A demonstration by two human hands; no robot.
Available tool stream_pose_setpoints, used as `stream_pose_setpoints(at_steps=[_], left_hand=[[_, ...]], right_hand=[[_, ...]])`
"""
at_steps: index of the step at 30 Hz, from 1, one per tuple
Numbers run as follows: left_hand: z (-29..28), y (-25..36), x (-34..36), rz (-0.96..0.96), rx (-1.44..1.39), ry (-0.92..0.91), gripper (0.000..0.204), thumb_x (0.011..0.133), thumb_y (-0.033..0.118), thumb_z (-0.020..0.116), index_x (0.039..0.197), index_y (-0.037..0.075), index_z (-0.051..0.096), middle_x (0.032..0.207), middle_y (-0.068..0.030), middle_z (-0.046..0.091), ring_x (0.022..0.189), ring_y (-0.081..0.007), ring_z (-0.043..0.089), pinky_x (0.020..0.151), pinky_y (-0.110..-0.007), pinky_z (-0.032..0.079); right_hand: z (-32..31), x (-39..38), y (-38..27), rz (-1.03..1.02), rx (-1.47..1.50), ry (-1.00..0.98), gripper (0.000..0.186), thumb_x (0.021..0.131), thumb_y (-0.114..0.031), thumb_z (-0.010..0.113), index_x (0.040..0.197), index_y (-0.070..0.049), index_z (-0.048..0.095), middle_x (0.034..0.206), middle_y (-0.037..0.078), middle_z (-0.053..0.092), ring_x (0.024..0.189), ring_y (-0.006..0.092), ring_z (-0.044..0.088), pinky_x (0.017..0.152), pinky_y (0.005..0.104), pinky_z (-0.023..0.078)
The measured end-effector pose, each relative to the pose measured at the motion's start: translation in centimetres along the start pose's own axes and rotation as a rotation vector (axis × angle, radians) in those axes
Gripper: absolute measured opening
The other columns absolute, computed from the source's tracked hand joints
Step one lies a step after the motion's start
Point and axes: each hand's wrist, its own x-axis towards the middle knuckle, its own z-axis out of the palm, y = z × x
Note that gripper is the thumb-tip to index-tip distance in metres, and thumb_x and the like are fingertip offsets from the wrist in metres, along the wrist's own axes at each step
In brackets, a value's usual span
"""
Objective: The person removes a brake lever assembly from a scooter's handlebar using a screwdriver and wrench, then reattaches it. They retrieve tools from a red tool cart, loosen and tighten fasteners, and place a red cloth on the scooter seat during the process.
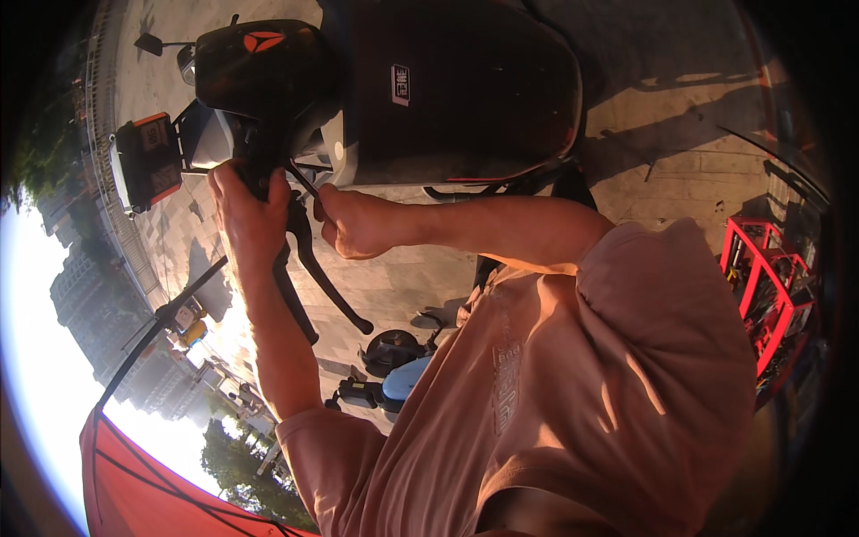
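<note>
A dark scooter's rounded black head casing (264,76) with a red-orange emblem is above my hands. Below it my left hand (250,219) is closed round a black part of the handlebar (259,179), with its thumb toward the right. My right hand (362,224) is closed in a fist on a slim dark rod-like tool (304,182). The rod slants up and left toward the handlebar, and its tip is hard to make out against the dark parts. Between and below my wrists hang a black curved brake lever (327,282) and a handlebar grip (293,300).
The scooter's broad black body (465,89) fills the upper middle. Low in the middle stands a blue two-wheeler (407,383). A red metal rack (761,286) with assorted items is at the right. Another vehicle (148,161) stands far left, and a red canopy (143,483) at lower left.
</note>
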Motion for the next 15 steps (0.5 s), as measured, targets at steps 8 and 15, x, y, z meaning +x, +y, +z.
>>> stream_pose_setpoints(at_steps=[8,15], left_hand=[[0.1,-0.3,0.3,0.006,-0.008,-0.004,0.043,0.077,0.019,0.069,0.106,0.001,0.045,0.103,-0.0194,0.049,0.093,-0.0422,0.054,0.077,-0.048,0.044],[0.2,-0.5,0.3,0.05,0.01,0.016,0.044,0.077,0.02,0.07,0.107,0.001,0.045,0.105,-0.0198,0.049,0.093,-0.043,0.054,0.077,-0.049,0.045]], right_hand=[[-0.1,0.3,0.3,-0.02,0.029,-0.036,0.024,0.084,-0.007,0.05,0.09,0.013,0.038,0.066,0.021,0.057,0.057,0.0272,0.062,0.045,0.0378,0.047],[-1.8,-0.4,-1.8,0.179,0.152,-0.187,0.022,0.083,-0.004,0.047,0.095,0.012,0.038,0.065,0.017,0.055,0.051,0.0233,0.058,0.04,0.0361,0.046]])
